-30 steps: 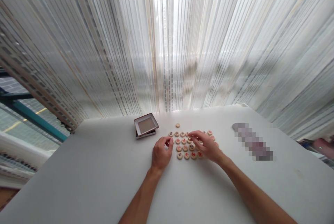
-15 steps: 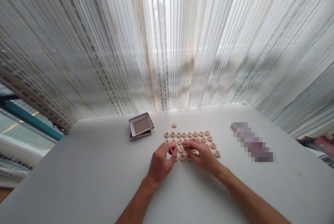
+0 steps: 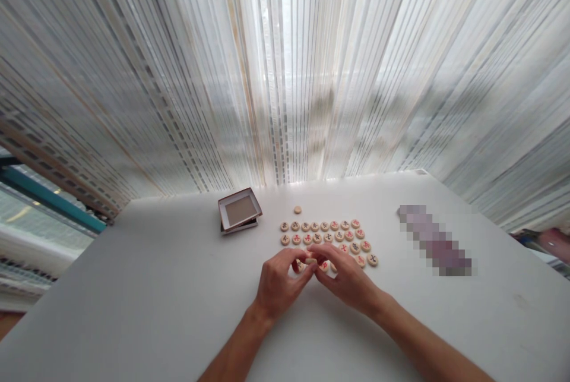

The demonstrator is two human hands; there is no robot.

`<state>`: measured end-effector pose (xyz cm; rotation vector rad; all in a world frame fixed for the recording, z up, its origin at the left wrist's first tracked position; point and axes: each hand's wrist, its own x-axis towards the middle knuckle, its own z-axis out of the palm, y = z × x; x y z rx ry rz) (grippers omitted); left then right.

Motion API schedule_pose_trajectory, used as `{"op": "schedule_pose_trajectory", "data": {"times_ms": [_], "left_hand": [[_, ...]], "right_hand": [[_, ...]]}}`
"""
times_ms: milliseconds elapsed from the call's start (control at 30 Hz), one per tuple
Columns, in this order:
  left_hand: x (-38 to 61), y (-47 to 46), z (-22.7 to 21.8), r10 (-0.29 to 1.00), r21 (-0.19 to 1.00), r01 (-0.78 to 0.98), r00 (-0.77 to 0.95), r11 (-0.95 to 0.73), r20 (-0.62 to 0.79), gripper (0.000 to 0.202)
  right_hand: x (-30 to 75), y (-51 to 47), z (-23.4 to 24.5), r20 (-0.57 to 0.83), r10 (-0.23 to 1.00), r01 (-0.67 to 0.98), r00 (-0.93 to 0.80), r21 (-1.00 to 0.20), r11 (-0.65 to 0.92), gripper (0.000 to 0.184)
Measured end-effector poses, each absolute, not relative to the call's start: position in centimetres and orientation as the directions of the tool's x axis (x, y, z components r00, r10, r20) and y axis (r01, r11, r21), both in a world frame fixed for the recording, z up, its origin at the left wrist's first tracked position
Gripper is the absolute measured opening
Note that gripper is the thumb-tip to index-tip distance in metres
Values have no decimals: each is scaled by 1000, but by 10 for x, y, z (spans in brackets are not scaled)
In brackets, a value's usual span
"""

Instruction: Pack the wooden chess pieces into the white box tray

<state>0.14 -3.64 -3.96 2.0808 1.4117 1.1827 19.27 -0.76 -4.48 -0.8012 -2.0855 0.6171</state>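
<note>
A pale disc [image 3: 311,261] is pinched between the left grip [image 3: 279,282] and right grip [image 3: 351,282]; similar discs [image 3: 328,237], marked red or black, lie in rows just beyond.

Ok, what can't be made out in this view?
All in the head view:
Nearest rows of pieces: partly hidden by the left hand and right hand.
Piece between the hands: marking unreadable, seen nearly edge-on; which hand grips it is unclear.
Lower box tray: inside covered by the upper tray.
Lone disc: too small to tell any marking.
Long object at right: blurred into blocks.
Reddish item: cut off by the right edge.
</note>
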Motion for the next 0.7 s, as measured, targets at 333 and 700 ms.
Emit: {"op": "schedule_pose_trajectory", "data": {"times_ms": [333, 700], "left_hand": [[8, -39, -38, 934, 851, 386, 138, -357, 330, 14], [10, -39, -35, 975, 962, 169, 109, -213, 196, 20]], "right_hand": [[190, -10, -45, 532, 704, 336, -470, -630, 700, 39], [190, -10, -36, 595, 672, 296, -441, -611, 734, 24]]}}
